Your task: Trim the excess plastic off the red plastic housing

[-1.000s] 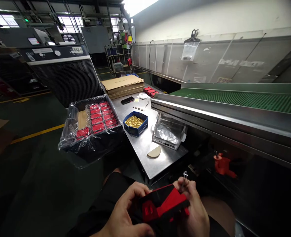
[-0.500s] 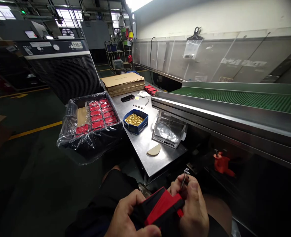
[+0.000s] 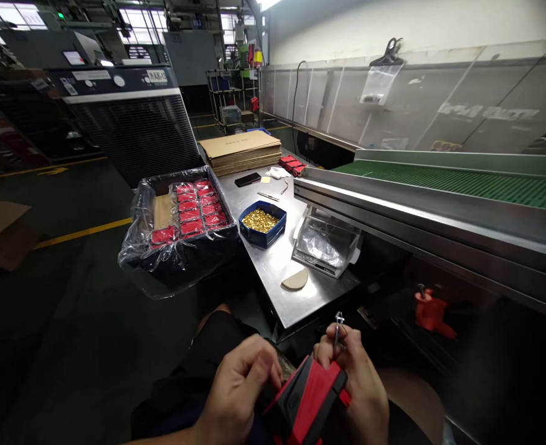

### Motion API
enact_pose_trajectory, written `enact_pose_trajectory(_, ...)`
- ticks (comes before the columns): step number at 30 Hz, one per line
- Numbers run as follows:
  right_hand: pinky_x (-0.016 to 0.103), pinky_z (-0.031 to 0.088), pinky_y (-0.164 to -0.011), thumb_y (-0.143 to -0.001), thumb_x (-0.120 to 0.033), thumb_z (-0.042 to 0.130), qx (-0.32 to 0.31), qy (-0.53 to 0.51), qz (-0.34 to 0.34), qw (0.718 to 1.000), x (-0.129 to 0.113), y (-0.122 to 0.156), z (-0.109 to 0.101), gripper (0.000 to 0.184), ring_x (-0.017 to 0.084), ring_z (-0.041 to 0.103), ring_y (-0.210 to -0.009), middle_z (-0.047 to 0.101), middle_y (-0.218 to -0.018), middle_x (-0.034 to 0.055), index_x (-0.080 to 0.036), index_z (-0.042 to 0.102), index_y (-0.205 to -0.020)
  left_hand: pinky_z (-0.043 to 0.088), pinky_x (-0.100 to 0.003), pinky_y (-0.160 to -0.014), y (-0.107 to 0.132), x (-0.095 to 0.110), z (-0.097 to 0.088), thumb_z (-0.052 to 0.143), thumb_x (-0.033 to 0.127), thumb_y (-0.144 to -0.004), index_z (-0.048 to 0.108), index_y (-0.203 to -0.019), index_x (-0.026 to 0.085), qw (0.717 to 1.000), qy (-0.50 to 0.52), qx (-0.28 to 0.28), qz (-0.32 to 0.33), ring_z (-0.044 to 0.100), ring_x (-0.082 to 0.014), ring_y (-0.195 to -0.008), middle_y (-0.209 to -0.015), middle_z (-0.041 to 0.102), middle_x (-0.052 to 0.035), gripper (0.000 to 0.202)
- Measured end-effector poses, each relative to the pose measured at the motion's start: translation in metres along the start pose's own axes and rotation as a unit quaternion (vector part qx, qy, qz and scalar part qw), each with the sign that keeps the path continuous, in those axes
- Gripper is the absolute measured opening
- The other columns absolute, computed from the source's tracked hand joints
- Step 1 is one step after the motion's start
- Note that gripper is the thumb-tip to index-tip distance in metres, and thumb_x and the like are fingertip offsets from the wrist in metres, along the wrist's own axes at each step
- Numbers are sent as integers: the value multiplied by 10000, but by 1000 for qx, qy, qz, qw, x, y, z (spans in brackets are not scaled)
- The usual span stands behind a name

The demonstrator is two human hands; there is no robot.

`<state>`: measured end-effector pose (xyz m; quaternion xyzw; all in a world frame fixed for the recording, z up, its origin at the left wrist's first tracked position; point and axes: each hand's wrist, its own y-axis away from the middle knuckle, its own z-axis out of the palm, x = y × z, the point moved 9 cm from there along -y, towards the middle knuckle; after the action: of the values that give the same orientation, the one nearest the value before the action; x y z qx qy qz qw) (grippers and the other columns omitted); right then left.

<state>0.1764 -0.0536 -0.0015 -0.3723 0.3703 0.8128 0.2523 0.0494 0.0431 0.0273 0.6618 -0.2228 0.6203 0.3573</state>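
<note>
A red-and-black plastic housing is tilted low in front of me, above my lap. My right hand grips its right side. A thin metal tool with a knobbed tip also sticks up from between the right thumb and fingers. My left hand is closed, thumb against curled fingers, right beside the housing's upper left edge. Whatever its fingertips pinch, if anything, is hidden. Beyond my hands, a blue bin of small brass-coloured parts stands on the metal table.
Left of the table, a plastic-lined crate holds rows of red parts. Cardboard sheets, a phone and a tan half-disc lie on the table. A green conveyor runs along the right, above a clear-walled tray.
My left hand has released its thumb-over-front grip on the housing and curled up at its upper left edge. The housing has turned more upright in my right hand. The view has shifted slightly left.
</note>
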Motion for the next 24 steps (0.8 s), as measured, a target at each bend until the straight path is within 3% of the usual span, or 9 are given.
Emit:
enact_pose_trajectory(2,224,399,-527,-947,-617,467,-31,-9,4,999,1,5,9,388,116,477,-539,511,-559,-45,-241,564,-948,459,-307,-792,-7,-5,7,447,740,-907,669,-890,146,997,-6,-53,-61,589,-209,-850,-909,644,-88,635)
enact_pose_trajectory(5,208,435,-584,-960,-604,453,-42,23,-19,999,-3,14,17,379,108,522,-587,534,-578,-37,-242,565,-945,477,-334,-822,-5,-17,29,622,815,-739,636,-1164,135,967,43,-185,-167,631,-241,-913,-1030,686,-111,802)
enact_pose_trajectory(7,220,475,-626,-964,-603,442,-38,30,-40,998,-6,16,17,368,129,586,-656,584,-635,-25,-257,563,-994,484,-368,-887,-1,-13,36,768,731,-669,604,-1227,139,956,68,-234,-165,640,-280,-1008,-1104,683,-124,829)
enact_pose_trajectory(10,257,550,-743,-926,-576,548,-1,2,-85,996,-17,7,1,386,168,675,-849,703,-912,22,-274,560,-1166,481,-417,-979,0,-3,28,858,551,-684,501,-1382,189,966,57,-230,-101,614,-316,-1131,-1240,646,-135,863)
enact_pose_trajectory(12,254,561,-788,-878,-494,666,4,-32,-77,997,-18,-3,-10,417,153,679,-878,692,-1036,25,-282,566,-1223,465,-420,-1036,0,7,18,896,413,-682,427,-1465,237,977,24,-210,-35,594,-317,-1188,-1321,611,-133,929)
enact_pose_trajectory(16,202,477,-636,-778,-397,786,-97,-2,-21,995,-10,-11,-8,316,76,563,-650,585,-843,-36,-262,605,-1000,435,-404,-1106,0,23,4,920,333,-673,376,-1516,283,977,-29,-189,90,585,-307,-1237,-1362,598,-121,1004)
enact_pose_trajectory(19,217,357,-548,-661,-616,820,-168,88,-13,982,-6,1,1,624,76,401,-587,451,-736,-56,-281,596,-1137,461,-392,-1088,1,34,1,930,405,-649,346,-1530,313,968,-51,-189,160,605,-299,-1216,-1348,606,-102,1061)
enact_pose_trajectory(21,250,358,-574,-533,-736,828,-216,161,-6,963,-4,11,10,872,110,391,-627,428,-727,-50,-277,588,-1233,479,-375,-1066,1,39,1,910,451,-671,335,-1534,329,961,-60,-193,188,614,-290,-1204,-1342,609,-92,1044)
enact_pose_trajectory(24,279,387,-631,-454,-714,874,-235,249,-17,939,-8,19,18,864,142,435,-662,462,-699,-40,-274,651,-1163,501,-371,-1039,4,47,2,880,479,-704,293,-1549,339,953,-62,-206,215,632,-287,-1178,-1337,610,-93,1038)
